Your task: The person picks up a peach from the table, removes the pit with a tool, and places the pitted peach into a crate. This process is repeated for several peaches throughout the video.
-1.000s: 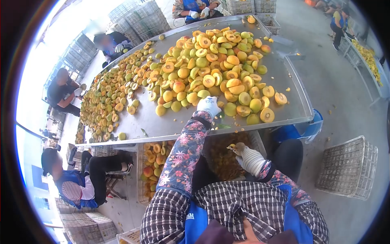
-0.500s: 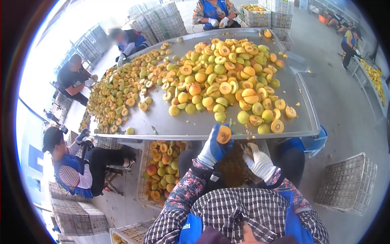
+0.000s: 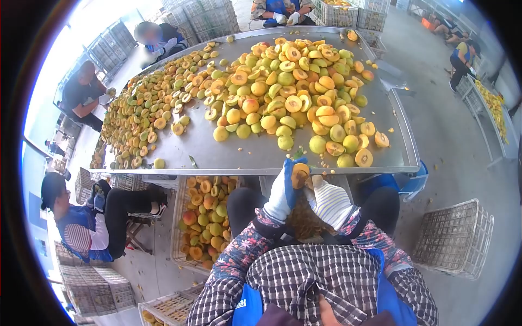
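Observation:
My left hand (image 3: pixel 286 191), in a blue and white glove, is closed around a peach half (image 3: pixel 299 175) just in front of the table's near edge. Its orange cut face with a brown centre shows. My right hand (image 3: pixel 328 202), in a white striped glove, touches the right side of that half, fingers pressed together. Whatever it holds, if anything, is hidden by the glove. Beyond both hands a heap of yellow-green peaches (image 3: pixel 283 89), many of them halved, lies on the metal table (image 3: pixel 217 155). Brown scraps (image 3: pixel 307 220) lie below my hands.
A crate of peaches (image 3: pixel 205 217) stands at my left, and an empty-looking plastic crate (image 3: pixel 454 236) at my right. A blue bucket (image 3: pixel 414 180) is under the table's right corner. Several co-workers sit around the table, one person (image 3: pixel 87 217) close on the left.
My right hand has moved up and left, from apart to touching the peach half in my left hand. The view has shifted, so the table appears higher and further left.

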